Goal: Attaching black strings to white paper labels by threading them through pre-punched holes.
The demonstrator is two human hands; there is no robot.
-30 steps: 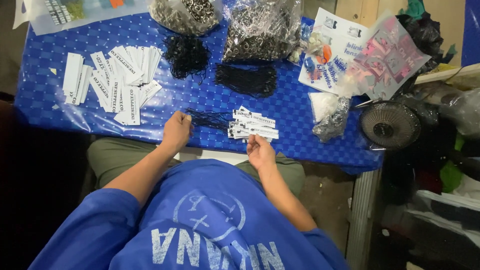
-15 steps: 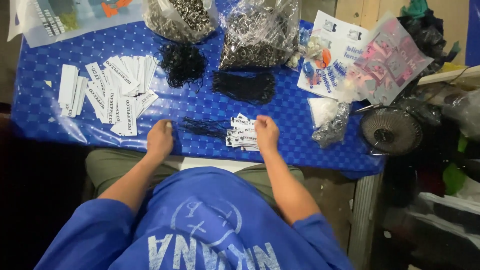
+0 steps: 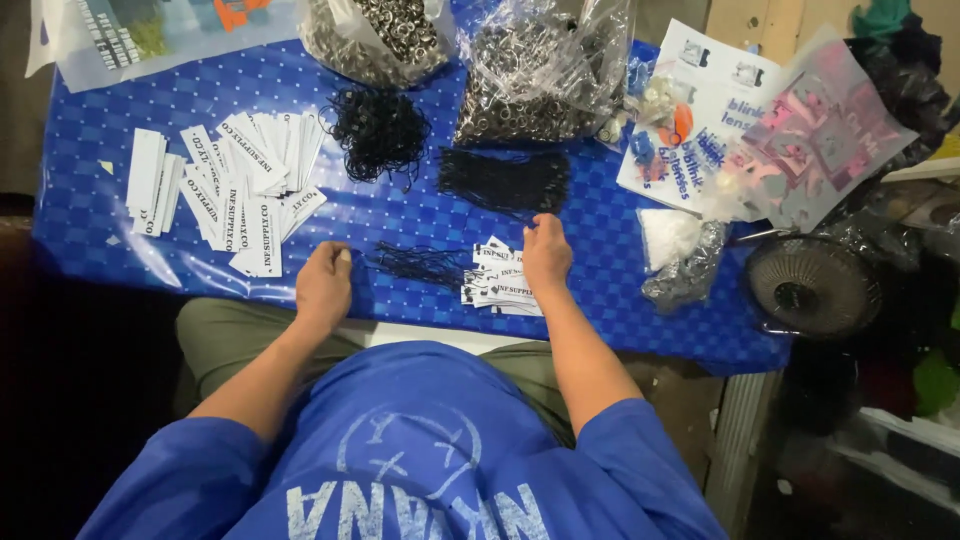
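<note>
Both hands are down at the near edge of the desk (image 3: pixel 120 215), which wears a blue checked plastic cover. The right hand (image 3: pixel 546 257) lies on the small fanned stack of white printed paper tags (image 3: pixel 497 283), fingers (image 3: pixel 541 225) flat and close together, pressing the stack rather than gripping it, their tips reaching toward the far edge. The left hand (image 3: pixel 323 283) rests knuckles-up on the cover, fingers curled in narrow; whether anything sits inside that curl, I cannot tell. Between the two hands, touching the tag stack's left side, lies a thin loose bundle of black strings (image 3: pixel 420 263).

Beyond the right hand, toward the middle of the desk, sits a denser straight bundle of black cords (image 3: pixel 503 180), and left of that a round tangle of black loops (image 3: pixel 377 133). Toward the left edge a larger spread of white paper tags (image 3: pixel 225 190) is fanned out, well apart from the left hand. Along the far edge stand two clear plastic bags of small metal rings (image 3: pixel 530 75), and in the far left corner lies a flat clear bag (image 3: pixel 150 35). At the right edge are printed white packets (image 3: pixel 700 130), a pinkish clear packet (image 3: pixel 820 140) and a small crumpled clear bag (image 3: pixel 680 265). Off the desk's right edge sits a small round dark fan (image 3: pixel 812 285).
</note>
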